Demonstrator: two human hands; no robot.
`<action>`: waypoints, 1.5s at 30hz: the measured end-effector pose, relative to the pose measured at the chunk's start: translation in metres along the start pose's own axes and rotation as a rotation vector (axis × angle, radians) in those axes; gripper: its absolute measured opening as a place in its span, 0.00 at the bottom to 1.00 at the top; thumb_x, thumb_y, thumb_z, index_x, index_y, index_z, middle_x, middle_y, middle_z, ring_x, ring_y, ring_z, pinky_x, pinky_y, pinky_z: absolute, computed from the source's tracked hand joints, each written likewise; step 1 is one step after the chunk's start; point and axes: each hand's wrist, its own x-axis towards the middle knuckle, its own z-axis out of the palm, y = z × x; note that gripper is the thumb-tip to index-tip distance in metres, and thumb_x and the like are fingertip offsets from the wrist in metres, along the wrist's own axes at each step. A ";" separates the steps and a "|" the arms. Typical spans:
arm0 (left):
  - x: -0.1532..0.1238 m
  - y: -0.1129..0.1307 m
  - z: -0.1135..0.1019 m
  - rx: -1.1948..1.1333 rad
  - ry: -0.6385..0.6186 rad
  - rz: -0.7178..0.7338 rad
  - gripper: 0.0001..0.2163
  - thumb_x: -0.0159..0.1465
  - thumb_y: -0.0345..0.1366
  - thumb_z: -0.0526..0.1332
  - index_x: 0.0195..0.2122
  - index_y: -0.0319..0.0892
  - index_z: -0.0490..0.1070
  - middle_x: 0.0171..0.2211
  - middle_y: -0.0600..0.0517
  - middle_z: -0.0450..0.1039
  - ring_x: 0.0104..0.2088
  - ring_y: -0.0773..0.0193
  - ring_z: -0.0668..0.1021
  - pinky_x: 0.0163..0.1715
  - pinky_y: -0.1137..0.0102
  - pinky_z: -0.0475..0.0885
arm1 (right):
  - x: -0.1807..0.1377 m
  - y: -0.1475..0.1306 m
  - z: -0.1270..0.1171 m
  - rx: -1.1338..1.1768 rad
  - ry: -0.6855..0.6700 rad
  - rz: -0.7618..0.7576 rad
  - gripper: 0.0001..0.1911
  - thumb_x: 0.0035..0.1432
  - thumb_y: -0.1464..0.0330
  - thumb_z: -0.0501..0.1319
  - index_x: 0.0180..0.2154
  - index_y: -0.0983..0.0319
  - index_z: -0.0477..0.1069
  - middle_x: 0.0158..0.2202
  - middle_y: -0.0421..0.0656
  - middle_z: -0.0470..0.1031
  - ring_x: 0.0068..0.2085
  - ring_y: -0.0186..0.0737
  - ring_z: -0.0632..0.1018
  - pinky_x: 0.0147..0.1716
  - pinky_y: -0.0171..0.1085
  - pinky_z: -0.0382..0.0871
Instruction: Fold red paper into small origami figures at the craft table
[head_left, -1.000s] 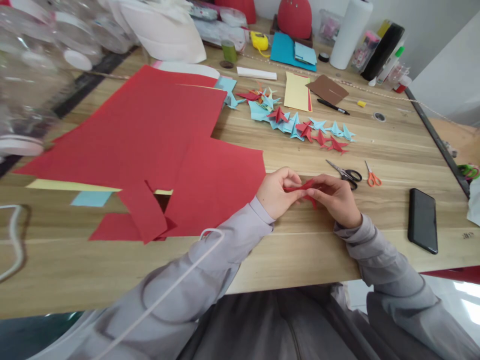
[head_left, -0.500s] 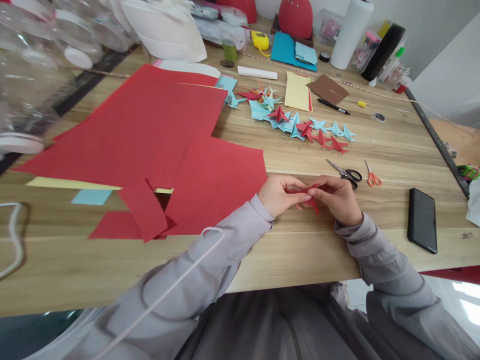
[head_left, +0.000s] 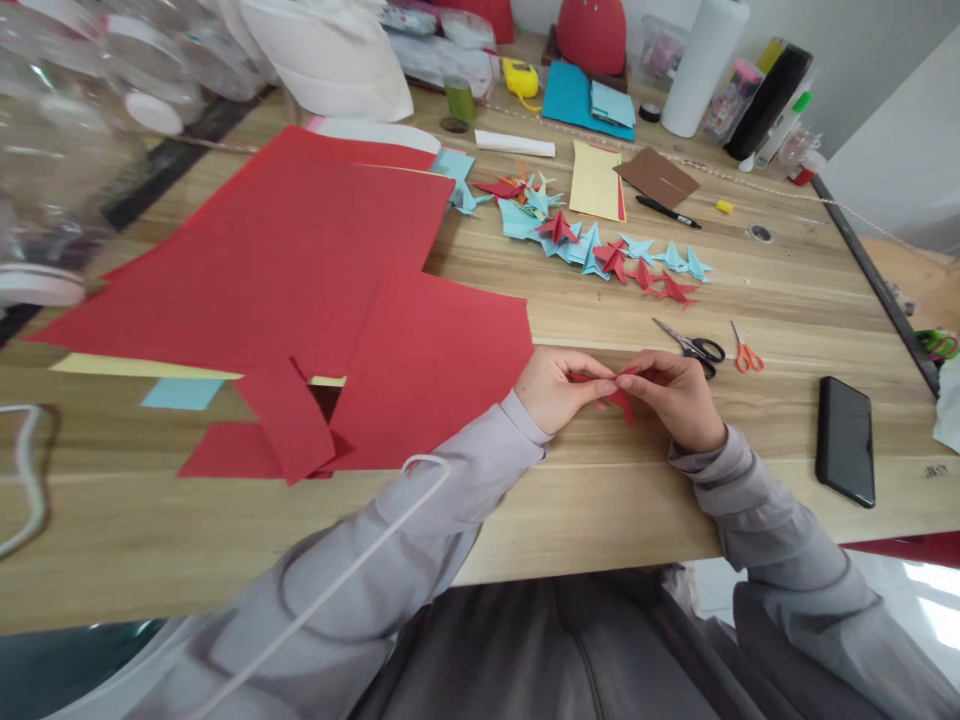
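A small folded red paper is pinched between my two hands above the table's front half. My left hand grips it from the left, thumb on top. From the right, my right hand pinches it, thumb tip close to the left thumb. Much of the paper is hidden by the fingers, so its exact shape cannot be made out. Beyond the hands lies a row of folded paper cranes, with red cranes and light blue cranes.
Large red paper sheets cover the left, with red strips in front. Black-handled scissors, orange scissors and a phone lie to the right. Farther back are a pen, brown paper and a tape measure.
My fingertips have shifted slightly and the thumbs sit closer together. Less of the red paper shows, its hanging end a little higher and further left. Everything else stays put.
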 end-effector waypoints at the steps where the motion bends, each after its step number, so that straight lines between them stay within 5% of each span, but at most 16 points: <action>1: 0.000 0.001 0.000 0.029 0.003 0.006 0.07 0.43 0.34 0.73 0.21 0.39 0.77 0.19 0.51 0.76 0.19 0.66 0.77 0.22 0.71 0.77 | 0.000 -0.001 0.000 -0.018 0.000 -0.002 0.12 0.42 0.60 0.72 0.25 0.61 0.74 0.23 0.39 0.76 0.25 0.33 0.74 0.25 0.34 0.70; 10: -0.001 0.002 -0.002 0.135 -0.050 0.055 0.05 0.46 0.34 0.72 0.22 0.40 0.78 0.18 0.51 0.76 0.19 0.66 0.77 0.21 0.72 0.75 | -0.003 -0.005 0.001 -0.072 -0.006 -0.073 0.14 0.45 0.59 0.70 0.21 0.61 0.72 0.20 0.38 0.72 0.23 0.31 0.69 0.22 0.33 0.64; 19: -0.003 0.004 -0.002 0.119 -0.130 0.090 0.04 0.47 0.32 0.70 0.20 0.40 0.77 0.19 0.51 0.75 0.19 0.67 0.75 0.22 0.73 0.72 | -0.005 0.003 0.000 0.184 -0.031 0.093 0.13 0.49 0.62 0.69 0.20 0.62 0.72 0.19 0.38 0.73 0.21 0.31 0.70 0.23 0.33 0.64; 25: -0.002 -0.001 0.002 0.045 0.038 0.035 0.10 0.41 0.31 0.72 0.26 0.40 0.78 0.20 0.52 0.76 0.20 0.66 0.76 0.22 0.72 0.72 | -0.004 -0.001 0.003 0.318 0.041 0.114 0.16 0.47 0.60 0.70 0.19 0.61 0.70 0.19 0.37 0.71 0.21 0.30 0.70 0.22 0.31 0.64; 32: 0.000 0.000 0.001 0.128 0.129 0.075 0.08 0.42 0.31 0.72 0.24 0.38 0.77 0.14 0.56 0.68 0.15 0.74 0.66 0.15 0.78 0.59 | -0.004 0.000 0.003 0.131 0.017 -0.043 0.13 0.47 0.61 0.70 0.26 0.61 0.71 0.23 0.36 0.71 0.23 0.30 0.71 0.22 0.32 0.66; 45: 0.000 0.004 -0.001 -0.140 -0.017 0.004 0.15 0.41 0.39 0.74 0.27 0.36 0.77 0.20 0.51 0.77 0.22 0.62 0.79 0.27 0.66 0.77 | -0.003 -0.006 0.001 0.028 -0.004 -0.088 0.14 0.47 0.60 0.70 0.23 0.61 0.70 0.21 0.37 0.70 0.23 0.30 0.69 0.20 0.32 0.64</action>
